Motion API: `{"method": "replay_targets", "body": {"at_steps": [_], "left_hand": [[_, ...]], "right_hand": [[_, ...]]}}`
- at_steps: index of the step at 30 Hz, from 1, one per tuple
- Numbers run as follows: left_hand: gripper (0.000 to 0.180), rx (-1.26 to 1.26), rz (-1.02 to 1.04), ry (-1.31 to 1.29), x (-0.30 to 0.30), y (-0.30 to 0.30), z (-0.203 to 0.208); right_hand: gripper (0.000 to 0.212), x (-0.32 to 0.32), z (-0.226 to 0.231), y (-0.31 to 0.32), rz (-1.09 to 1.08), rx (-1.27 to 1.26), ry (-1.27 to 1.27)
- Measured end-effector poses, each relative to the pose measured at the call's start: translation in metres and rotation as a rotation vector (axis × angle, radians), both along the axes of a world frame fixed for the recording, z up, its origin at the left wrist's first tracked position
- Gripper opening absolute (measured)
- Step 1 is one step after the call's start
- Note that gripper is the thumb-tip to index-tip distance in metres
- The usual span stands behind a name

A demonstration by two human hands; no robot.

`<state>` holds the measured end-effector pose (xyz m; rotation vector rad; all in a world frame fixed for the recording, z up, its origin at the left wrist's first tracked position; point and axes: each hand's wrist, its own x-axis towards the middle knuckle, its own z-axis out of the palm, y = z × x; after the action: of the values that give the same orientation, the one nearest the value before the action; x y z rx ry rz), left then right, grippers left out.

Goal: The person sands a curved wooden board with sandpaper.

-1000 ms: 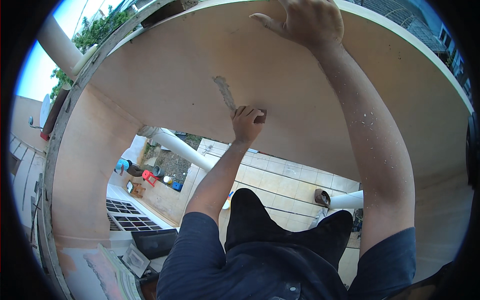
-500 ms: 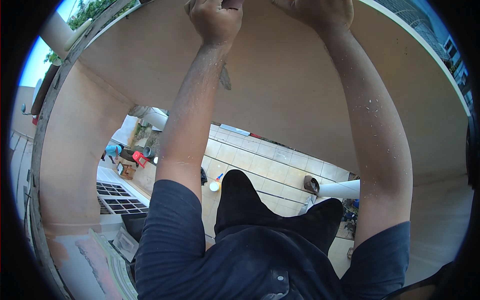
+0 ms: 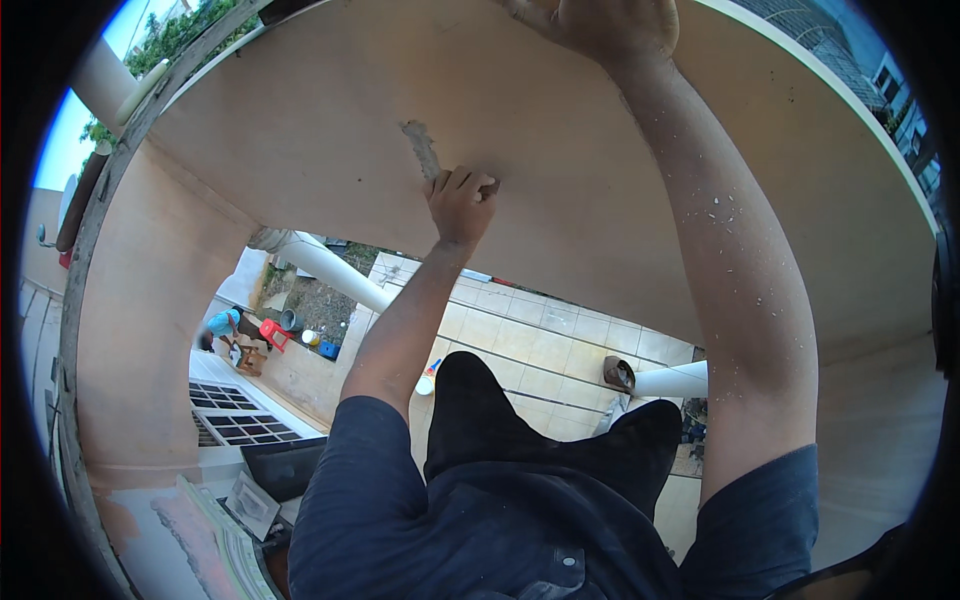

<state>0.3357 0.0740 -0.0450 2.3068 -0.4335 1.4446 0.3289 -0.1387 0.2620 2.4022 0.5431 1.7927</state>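
My left hand (image 3: 463,207) is up against the tan plastered wall (image 3: 570,150), its fingers curled. A small dark edge shows by its fingertips, too little of it to name. Just above that hand runs a rough grey streak (image 3: 422,148) on the wall. At the top edge of the view is my right hand (image 3: 625,28), higher than the left. Its thumb stretches out to the left, while the other fingers are cut off by the frame. Pale flecks speckle my right forearm (image 3: 735,260).
Far below lies a tiled floor (image 3: 530,340) with a white tub (image 3: 425,385). A person in blue (image 3: 224,322) bends near a red stool (image 3: 273,334) at lower left. A white column (image 3: 675,380) shows at right. A grey tray (image 3: 252,503) sits beside me at left.
My left hand has come down from the top edge onto the wall beside the grey streak, uncovering more of it. My right hand has shifted slightly left and up.
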Motion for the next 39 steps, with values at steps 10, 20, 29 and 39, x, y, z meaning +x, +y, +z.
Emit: {"method": "replay_targets", "body": {"at_steps": [10, 20, 29, 39], "left_hand": [[0.011, -0.124, -0.140, -0.558, 0.032, -0.028, 0.262], [0.026, -0.049, -0.048, 0.100, -0.018, -0.005, -0.041], [0.018, -0.271, -0.081, -0.263, 0.030, -0.005, 0.152], [0.020, -0.124, -0.074, -0.421, 0.042, -0.021, 0.164]], "right_hand": [[0.065, 0.005, 0.000, -0.007, -0.010, -0.010, -0.077], [0.064, -0.004, 0.004, 0.001, 0.000, -0.005, -0.016], [0.050, 0.005, 0.001, 0.004, -0.029, -0.012, -0.009], [0.026, 0.010, 0.002, 0.002, 0.051, 0.010, -0.161]]}}
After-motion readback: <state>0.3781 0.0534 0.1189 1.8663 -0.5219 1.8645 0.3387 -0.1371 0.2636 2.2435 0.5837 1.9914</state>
